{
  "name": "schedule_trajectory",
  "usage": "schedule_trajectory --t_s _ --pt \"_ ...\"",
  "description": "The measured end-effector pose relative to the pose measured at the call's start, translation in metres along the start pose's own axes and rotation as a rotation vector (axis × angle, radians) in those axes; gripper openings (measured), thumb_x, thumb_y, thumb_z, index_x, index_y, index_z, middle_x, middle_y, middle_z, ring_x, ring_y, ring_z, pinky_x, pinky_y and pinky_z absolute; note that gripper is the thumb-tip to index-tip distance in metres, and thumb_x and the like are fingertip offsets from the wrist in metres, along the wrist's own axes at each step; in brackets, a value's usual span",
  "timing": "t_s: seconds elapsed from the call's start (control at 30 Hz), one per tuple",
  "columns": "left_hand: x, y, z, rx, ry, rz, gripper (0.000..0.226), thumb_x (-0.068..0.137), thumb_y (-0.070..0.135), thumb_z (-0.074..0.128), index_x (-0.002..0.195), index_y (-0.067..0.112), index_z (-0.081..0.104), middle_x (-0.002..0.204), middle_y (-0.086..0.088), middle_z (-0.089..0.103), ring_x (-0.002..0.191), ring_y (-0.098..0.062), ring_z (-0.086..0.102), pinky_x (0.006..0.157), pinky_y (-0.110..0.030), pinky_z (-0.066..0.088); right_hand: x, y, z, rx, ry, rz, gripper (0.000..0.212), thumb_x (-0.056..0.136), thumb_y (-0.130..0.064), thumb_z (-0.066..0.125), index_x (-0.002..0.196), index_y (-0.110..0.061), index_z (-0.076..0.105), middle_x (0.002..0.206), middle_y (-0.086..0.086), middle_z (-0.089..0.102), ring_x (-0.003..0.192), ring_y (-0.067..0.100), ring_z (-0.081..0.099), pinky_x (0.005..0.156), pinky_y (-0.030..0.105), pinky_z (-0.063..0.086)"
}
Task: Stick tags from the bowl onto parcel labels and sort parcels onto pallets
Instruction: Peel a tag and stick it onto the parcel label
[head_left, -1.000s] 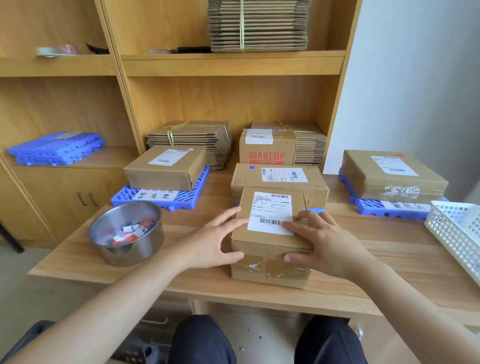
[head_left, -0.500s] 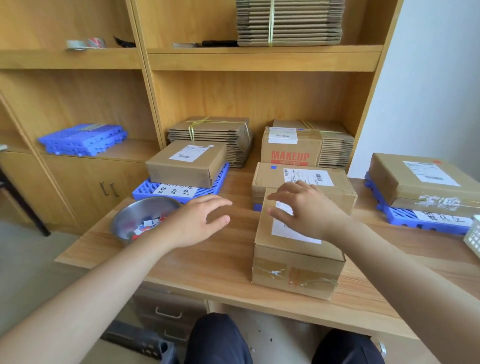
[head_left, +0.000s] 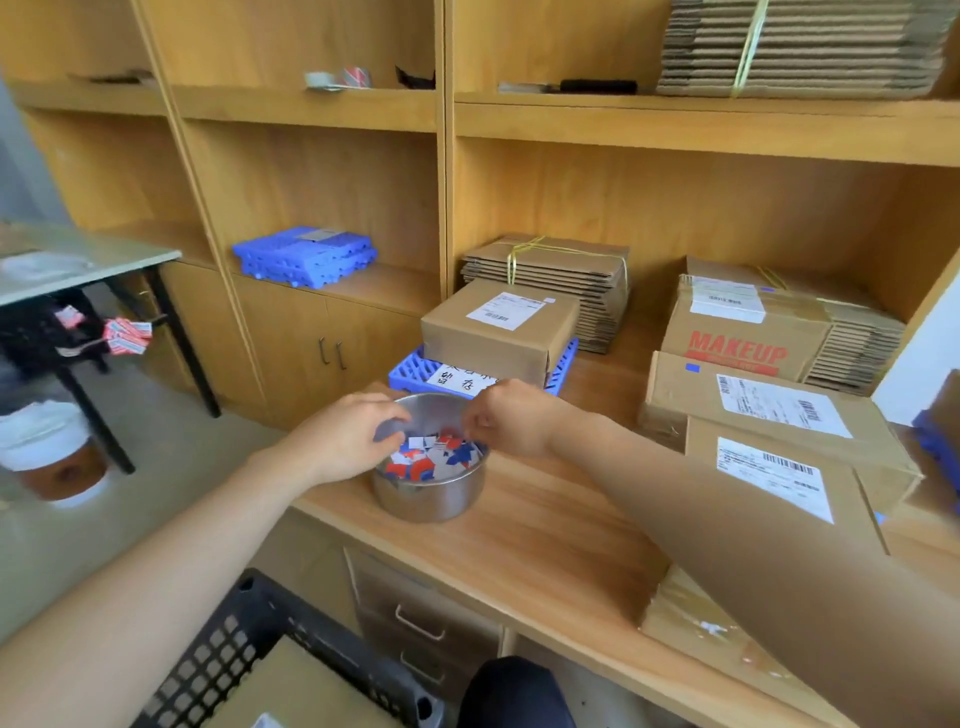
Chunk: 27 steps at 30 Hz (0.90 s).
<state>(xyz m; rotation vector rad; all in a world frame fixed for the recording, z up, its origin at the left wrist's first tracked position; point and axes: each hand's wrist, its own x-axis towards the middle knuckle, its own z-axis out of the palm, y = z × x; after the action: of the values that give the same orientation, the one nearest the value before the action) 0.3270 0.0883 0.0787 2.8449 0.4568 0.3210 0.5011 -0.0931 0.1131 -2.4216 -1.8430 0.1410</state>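
I am picking tags (head_left: 427, 457) from the bowl (head_left: 431, 501). My left hand (head_left: 345, 441) and right hand (head_left: 511, 415) are curling over it, and I cannot tell if either is holding one. Next I am needing to pinch just one tag.

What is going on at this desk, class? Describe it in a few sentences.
A person's left hand is at the left rim of a metal bowl of red, blue and white tags on a wooden desk, and the right hand reaches in from the right. Whether either holds a tag cannot be told. A labelled parcel waits on the desk to the right; another parcel sits on a blue pallet behind the bowl.
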Motion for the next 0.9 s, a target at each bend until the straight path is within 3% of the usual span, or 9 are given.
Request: schedule_trajectory --t_s 0.17,0.3,0.43,0.63,0.77,0.9 --pt "-0.007 -0.029 0.015 0.023 0.009 0.020 0.031 0.096 0.029 0.062 0.125 0.022 0.068 0.129 0.008 0.059 0.126 -0.015 0.045 0.107 -0.036 0.040 0.042 -0.015 0.025 -0.009 -0.092 -0.018 0.023 0.095 -0.023 0.060 0.114 -0.023 0.073 0.109 0.002 0.070 0.101 0.026 0.062 0.083 0.033 0.050" --pt "-0.007 -0.038 0.029 -0.023 0.050 0.031 0.027 0.097 0.025 0.062 0.122 0.019 0.071 0.126 0.006 0.060 0.123 -0.015 0.047 0.106 -0.032 0.040 0.064 -0.022 0.047 -0.081 -0.207 -0.020 0.031 0.096 -0.022 0.060 0.125 -0.027 0.067 0.122 -0.002 0.067 0.112 0.023 0.058 0.081 0.029 0.041" --pt "-0.005 -0.042 0.037 -0.036 0.059 0.029 0.028 0.098 0.029 0.059 0.123 0.024 0.070 0.128 0.012 0.059 0.121 -0.009 0.046 0.104 -0.036 0.045 0.075 -0.021 0.051 -0.097 -0.278 -0.011 0.035 0.092 -0.026 0.068 0.127 -0.028 0.066 0.123 -0.001 0.064 0.112 0.023 0.058 0.087 0.035 0.049" --pt "-0.003 -0.044 0.039 -0.050 0.052 0.027 0.027 0.098 0.032 0.058 0.123 0.026 0.069 0.128 0.014 0.058 0.123 -0.008 0.044 0.104 -0.037 0.044 0.086 -0.021 0.061 -0.131 -0.331 -0.037 0.031 0.090 -0.022 0.069 0.121 -0.025 0.070 0.118 0.000 0.065 0.106 0.021 0.059 0.077 0.029 0.040" --pt "-0.005 -0.044 0.039 -0.065 0.051 0.011 0.027 0.100 0.032 0.055 0.122 0.025 0.069 0.128 0.013 0.058 0.122 -0.008 0.045 0.105 -0.033 0.041 0.089 -0.023 0.065 -0.140 -0.320 -0.045 0.027 0.091 -0.019 0.066 0.117 -0.019 0.070 0.116 0.004 0.066 0.103 0.023 0.060 0.074 0.029 0.039" --pt "-0.004 -0.041 0.036 -0.067 0.058 -0.011 0.028 0.100 0.029 0.056 0.124 0.023 0.069 0.129 0.013 0.057 0.121 -0.007 0.045 0.102 -0.025 0.038 0.086 -0.024 0.061 -0.140 -0.298 -0.042 0.028 0.092 -0.018 0.065 0.120 -0.016 0.068 0.121 0.006 0.063 0.109 0.025 0.059 0.081 0.030 0.045"
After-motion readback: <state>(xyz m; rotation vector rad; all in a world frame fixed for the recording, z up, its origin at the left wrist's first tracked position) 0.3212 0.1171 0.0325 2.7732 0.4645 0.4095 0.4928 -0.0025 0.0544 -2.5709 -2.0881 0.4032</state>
